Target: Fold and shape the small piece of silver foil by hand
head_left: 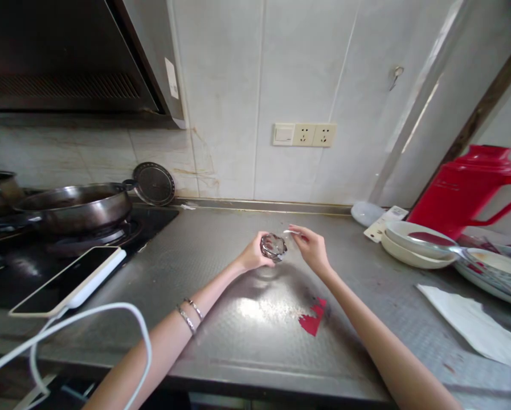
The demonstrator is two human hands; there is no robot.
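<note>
My left hand (253,254) is wrapped around a small shiny, silvery round object (273,246), held just above the steel counter (221,267). My right hand (311,247) sits right beside it, its fingers pinching a thin white strip or wrapper edge (290,232) that reaches toward the shiny object. What exactly the object is I cannot make out. Two bracelets (189,314) circle my left wrist. A red scrap (313,319) lies on the counter below my right forearm.
At left, a phone (69,279) with a white cable (88,319) lies on the stove beside a dark pan (78,205). Stacked plates with a spoon (417,242), a red thermos jug (469,191) and a white paper (473,327) stand at right. Wall sockets (305,135) are behind.
</note>
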